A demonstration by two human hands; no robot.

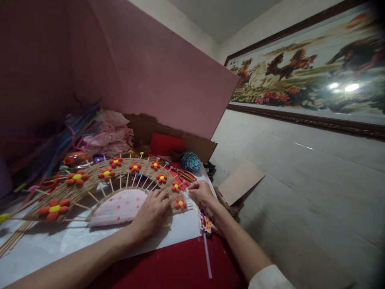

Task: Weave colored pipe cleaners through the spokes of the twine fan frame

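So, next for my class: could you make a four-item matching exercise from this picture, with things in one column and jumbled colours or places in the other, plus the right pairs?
Column one
1. Ball of yarn
2. Framed picture
3. Flowers on the fan
4. Left hand

Column two
A. At the right-hand end of the dotted cloth
B. Orange-red with yellow centres
C. Mostly blue
D. Up on the wall

Right pairs: 1-C, 2-D, 3-B, 4-A

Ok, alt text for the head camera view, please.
The left hand lies on a fan of sticks and twine dotted with orange flowers; the right hand is at its right end. A blue yarn ball sits behind.
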